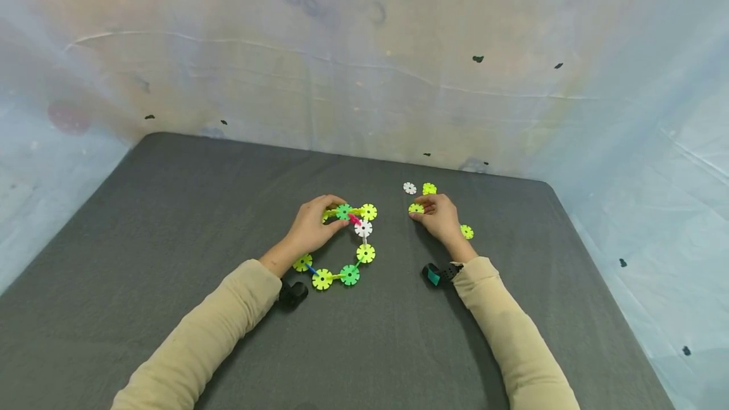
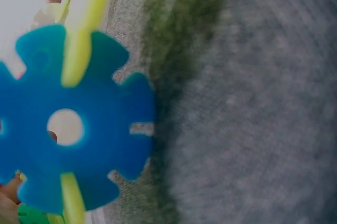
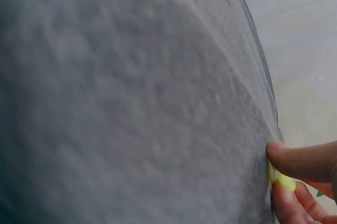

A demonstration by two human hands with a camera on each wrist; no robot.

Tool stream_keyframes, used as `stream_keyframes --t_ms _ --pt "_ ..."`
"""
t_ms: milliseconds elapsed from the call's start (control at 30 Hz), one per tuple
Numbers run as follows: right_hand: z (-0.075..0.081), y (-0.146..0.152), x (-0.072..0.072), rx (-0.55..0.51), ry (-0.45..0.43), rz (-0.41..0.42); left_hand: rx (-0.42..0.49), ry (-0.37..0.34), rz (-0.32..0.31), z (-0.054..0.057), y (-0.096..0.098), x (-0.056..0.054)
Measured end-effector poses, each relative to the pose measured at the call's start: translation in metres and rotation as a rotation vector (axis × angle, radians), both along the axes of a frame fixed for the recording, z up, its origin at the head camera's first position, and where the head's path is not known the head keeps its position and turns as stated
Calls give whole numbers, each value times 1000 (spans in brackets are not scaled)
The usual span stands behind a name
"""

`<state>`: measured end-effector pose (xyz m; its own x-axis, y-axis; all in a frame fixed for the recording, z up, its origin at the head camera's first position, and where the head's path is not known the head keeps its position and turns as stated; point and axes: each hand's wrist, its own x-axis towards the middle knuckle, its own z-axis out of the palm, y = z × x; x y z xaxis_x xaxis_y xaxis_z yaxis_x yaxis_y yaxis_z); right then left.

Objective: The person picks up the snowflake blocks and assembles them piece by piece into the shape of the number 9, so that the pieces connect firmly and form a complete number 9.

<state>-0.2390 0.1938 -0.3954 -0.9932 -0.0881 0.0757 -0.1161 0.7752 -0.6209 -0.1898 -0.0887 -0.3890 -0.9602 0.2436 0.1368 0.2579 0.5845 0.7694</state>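
Note:
My left hand (image 1: 312, 223) pinches a green notched disc (image 1: 344, 211) in the upper part of a ring of linked discs. The ring bends down through a pink disc (image 1: 354, 219) and a white disc (image 1: 363, 228) to a yellow-green disc (image 1: 366, 253), then along a lower row with another green disc (image 1: 350, 274). In the left wrist view a blue disc (image 2: 108, 124) looms close, yellow pieces slotted into it; fingers show behind at the left edge. Between thumb and fingertips, my right hand (image 1: 443, 217) holds a loose yellow-green disc (image 3: 286, 182), apart from the ring.
A loose white disc (image 1: 409, 188) and a yellow-green disc (image 1: 429, 188) lie beyond the right hand. Another yellow-green disc (image 1: 467, 231) lies beside the right wrist. The dark grey table (image 1: 228, 207) ends at a pale sheet wall (image 1: 353, 100) behind.

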Motion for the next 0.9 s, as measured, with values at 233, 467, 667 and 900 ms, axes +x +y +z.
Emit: stream_keyframes --t_ms 233,467,667,900 --pt "1 -5 5 -175 -61 11 -3 -3 5 0 0 -1" --pt "1 -11 7 -390 -118 106 -12 -4 15 0 1 -3" --pt "12 -23 16 -495 -161 184 -11 -8 18 0 1 -5" --pt "4 -25 16 -608 -184 188 -11 -14 20 2 2 -5"
